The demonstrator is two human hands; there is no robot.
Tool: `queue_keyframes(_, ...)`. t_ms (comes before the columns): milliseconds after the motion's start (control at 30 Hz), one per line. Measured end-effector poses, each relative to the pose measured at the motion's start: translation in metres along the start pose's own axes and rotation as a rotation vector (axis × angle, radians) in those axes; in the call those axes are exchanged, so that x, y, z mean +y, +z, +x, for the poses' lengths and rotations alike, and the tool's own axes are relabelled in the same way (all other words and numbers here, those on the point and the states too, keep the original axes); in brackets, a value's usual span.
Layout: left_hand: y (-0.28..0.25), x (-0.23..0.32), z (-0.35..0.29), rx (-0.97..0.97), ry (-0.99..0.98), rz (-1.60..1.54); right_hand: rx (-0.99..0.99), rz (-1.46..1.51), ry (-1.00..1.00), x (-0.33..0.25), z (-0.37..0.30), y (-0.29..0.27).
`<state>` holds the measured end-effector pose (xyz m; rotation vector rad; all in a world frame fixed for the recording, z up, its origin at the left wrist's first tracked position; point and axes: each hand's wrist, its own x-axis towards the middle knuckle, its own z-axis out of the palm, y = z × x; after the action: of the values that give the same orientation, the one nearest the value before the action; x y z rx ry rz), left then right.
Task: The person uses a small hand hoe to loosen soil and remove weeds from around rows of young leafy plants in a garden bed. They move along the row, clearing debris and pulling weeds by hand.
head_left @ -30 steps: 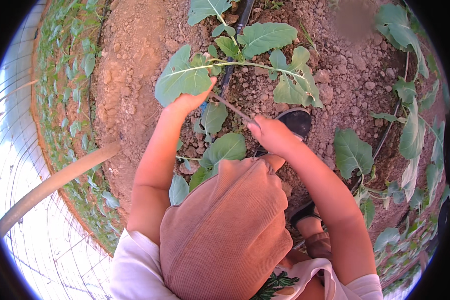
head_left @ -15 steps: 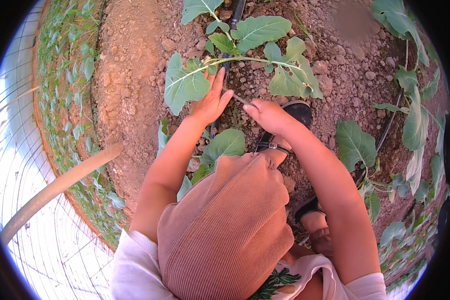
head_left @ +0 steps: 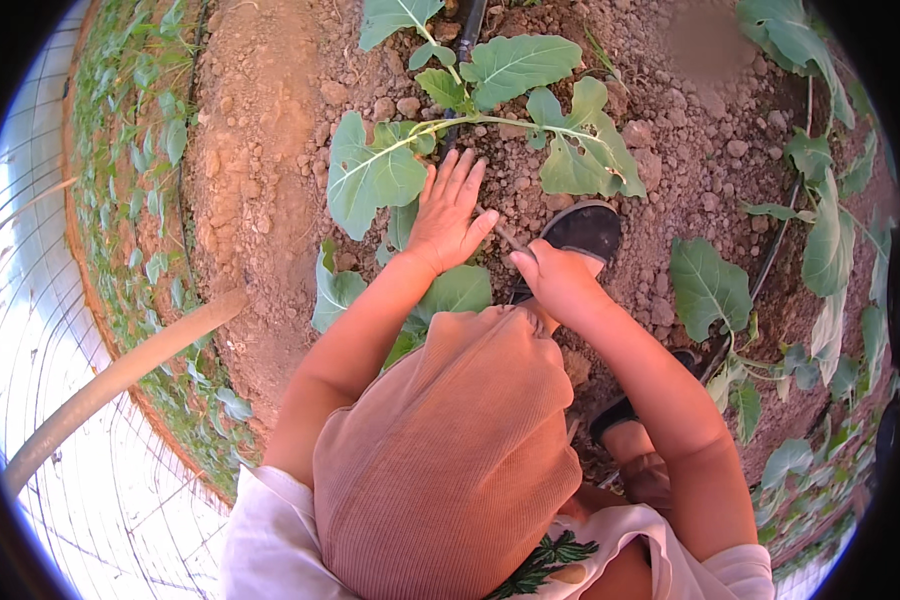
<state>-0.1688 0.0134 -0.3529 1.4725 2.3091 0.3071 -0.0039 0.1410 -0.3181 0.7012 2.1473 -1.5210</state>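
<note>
My left hand is spread flat, palm down, with nothing gripped. It lies over the soil just below the stem of a broad-leaved green plant. One of the plant's leaves, with holes in it, hangs beside those fingers. My right hand is closed around a thin grey stick-like tool, whose tip points up and left toward my left thumb. Most of the tool is hidden in the fist, so its kind cannot be made out. A lower leaf shows between my forearms.
A black irrigation pipe runs along the soil under the plant. My dark shoe stands beside my right hand. More leafy plants grow to the right. A pale pole slants in at the left, near a plant row.
My left hand has drawn back from the stem toward me and slightly right, its fingers spreading. My right hand has shifted down and right with the tool.
</note>
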Motion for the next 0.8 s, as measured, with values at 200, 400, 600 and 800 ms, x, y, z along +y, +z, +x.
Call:
queue_keyframes(200, -0.012, 0.009, -0.015, -0.041, -0.018, -0.137, -0.073, -0.038, 0.083, -0.019, -0.024, -0.017)
queue_keyframes(400, -0.028, 0.015, -0.028, 0.092, -0.017, -0.010, -0.041, -0.038, 0.003, -0.021, -0.033, -0.011)
queue_keyframes(600, -0.051, -0.012, -0.020, 0.193, -0.378, -0.200, -0.101, -0.113, -0.172, -0.030, 0.011, -0.002)
queue_keyframes(800, -0.073, -0.044, 0.014, -0.237, -0.416, 0.174, -0.265, -0.359, -0.276, -0.048, 0.004, -0.028)
